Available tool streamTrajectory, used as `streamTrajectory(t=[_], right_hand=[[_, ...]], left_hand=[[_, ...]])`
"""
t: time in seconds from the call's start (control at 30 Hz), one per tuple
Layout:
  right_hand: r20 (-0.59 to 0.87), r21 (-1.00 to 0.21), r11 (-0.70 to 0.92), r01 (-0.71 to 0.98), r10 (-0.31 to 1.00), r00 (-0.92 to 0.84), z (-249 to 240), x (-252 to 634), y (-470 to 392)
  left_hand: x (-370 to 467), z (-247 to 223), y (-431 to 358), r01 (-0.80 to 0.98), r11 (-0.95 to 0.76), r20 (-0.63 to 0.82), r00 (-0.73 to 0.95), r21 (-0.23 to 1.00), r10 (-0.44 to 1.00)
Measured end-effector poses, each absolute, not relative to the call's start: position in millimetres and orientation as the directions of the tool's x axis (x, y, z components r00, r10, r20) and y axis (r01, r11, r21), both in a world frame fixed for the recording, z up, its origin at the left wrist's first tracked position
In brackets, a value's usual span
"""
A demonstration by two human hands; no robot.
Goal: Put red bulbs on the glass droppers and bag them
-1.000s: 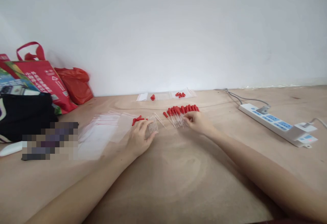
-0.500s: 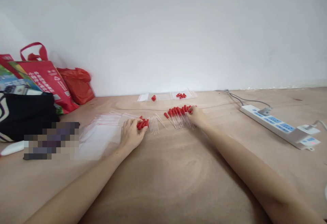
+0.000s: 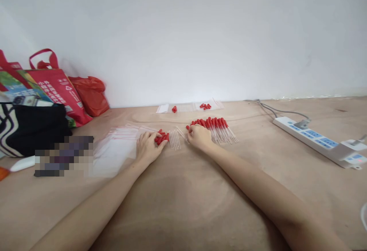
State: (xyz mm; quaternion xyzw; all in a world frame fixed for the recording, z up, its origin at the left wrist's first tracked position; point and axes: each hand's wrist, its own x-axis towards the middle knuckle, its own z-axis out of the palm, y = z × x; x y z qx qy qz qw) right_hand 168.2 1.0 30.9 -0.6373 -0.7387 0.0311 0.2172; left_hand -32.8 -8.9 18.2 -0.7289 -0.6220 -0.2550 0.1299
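My left hand (image 3: 148,146) rests on the table, thumb and fingers apart and curved about a small pile of loose red rubber bulbs (image 3: 162,138), touching some. Just right of the pile lie several thin clear tubes (image 3: 174,140), side by side. My right hand (image 3: 198,136) is closed, fingertips pinched at the left end of a row of droppers (image 3: 218,128); what it pinches is hidden. Those droppers have red bulbs at the far end and clear tubes pointing towards me. One red bulb shows just beyond the right fingertips.
Clear zip bags (image 3: 117,148) lie left of my left hand. Another bag (image 3: 187,107) with red bulbs and tubes lies by the wall. A power strip (image 3: 318,140) stands right; shopping bags (image 3: 60,90), a black bag (image 3: 34,128) and a blurred-out object (image 3: 64,155) stand left.
My right hand has moved left from the right end of the dropper row to its left end, uncovering the right-hand droppers. My left hand keeps its place by the loose bulbs.
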Motion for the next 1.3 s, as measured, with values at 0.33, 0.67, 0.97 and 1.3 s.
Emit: streamTrajectory(t=[0.33,0.67,0.97,1.3], right_hand=[[0.105,-0.342,0.016,0.94,0.994,0.021,32.7,134.9,20.5],[0.048,-0.382,-0.037,0.924,0.997,0.06,36.0,130.3,25.6],[0.484,-0.476,0.419,0.773,0.859,-0.167,18.4,189.2,-7.7],[0.53,-0.444,0.674,0.591,0.729,-0.433,-0.2,254.4,-63.2]], left_hand=[[-24.6,14.8,-2.3,0.948,-0.307,0.554,0.214,0.08,0.804],[-25.4,10.4,1.2,0.918,-0.371,0.646,0.198,0.142,0.737],[-10.4,21.6,-33.0,0.639,-0.741,0.605,0.513,0.205,0.609],[15.1,18.5,-48.5,0.547,-0.756,0.428,0.623,0.36,0.655]])
